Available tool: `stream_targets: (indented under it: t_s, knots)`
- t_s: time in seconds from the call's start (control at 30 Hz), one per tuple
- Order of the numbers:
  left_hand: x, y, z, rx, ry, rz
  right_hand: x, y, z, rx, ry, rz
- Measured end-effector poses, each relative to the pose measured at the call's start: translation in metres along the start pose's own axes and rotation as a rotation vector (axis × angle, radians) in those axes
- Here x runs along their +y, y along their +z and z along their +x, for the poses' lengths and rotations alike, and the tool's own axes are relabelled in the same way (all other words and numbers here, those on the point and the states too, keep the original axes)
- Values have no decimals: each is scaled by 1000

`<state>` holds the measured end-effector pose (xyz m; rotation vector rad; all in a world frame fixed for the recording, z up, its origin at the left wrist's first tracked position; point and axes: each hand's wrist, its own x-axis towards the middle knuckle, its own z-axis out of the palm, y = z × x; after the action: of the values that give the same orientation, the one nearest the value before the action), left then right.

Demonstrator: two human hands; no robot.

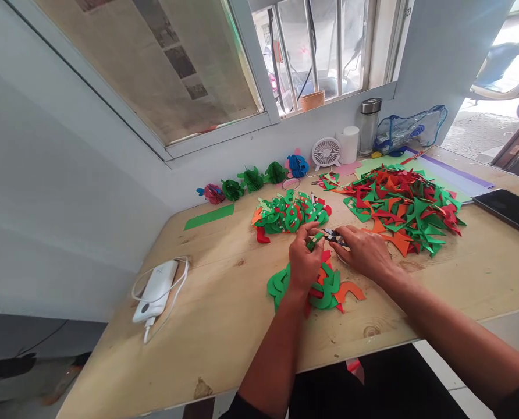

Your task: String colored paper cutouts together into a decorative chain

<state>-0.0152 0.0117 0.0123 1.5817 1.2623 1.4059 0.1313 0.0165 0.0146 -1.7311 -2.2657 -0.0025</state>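
Observation:
My left hand [305, 259] is closed, pinching a small green paper piece [315, 241] between thumb and fingers. My right hand [366, 250] grips a small dark tool with a shiny part [334, 237], whose tip is close to the green paper piece; its exact kind is not clear. Beneath my left wrist lies a loose pile of curved paper cut-outs [279, 285], mostly green with some red and orange. An orange curved cut-out [351, 290] rests at that pile's right edge. Just beyond my hands sits a heap of small green curled pieces [292, 212] with pale marks.
A large mound of red, green and orange scraps [405, 206] covers the right side, near a black phone [510, 210]. A white power bank [155, 291] with its cable is at left. Paper flowers [253, 179], a small fan [326, 152] and a glass bottle [368, 128] line the wall.

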Motion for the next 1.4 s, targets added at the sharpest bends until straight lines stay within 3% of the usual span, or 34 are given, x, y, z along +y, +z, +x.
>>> stream_targets:
  t_s: [0.17, 0.73, 1.13, 1.4]
  knots:
    - [-5, 2, -3, -11, 49, 182, -1, -1, 0, -5, -22, 23]
    - [-6, 6, -8, -55, 104, 351, -2, -1, 0, -51, 14, 30]
    - [-8, 8, -8, -58, 81, 215, -3, -4, 0, -71, 35, 45]
    - [-12, 10, -7, -52, 120, 361, -5, -5, 0, -105, 39, 64]
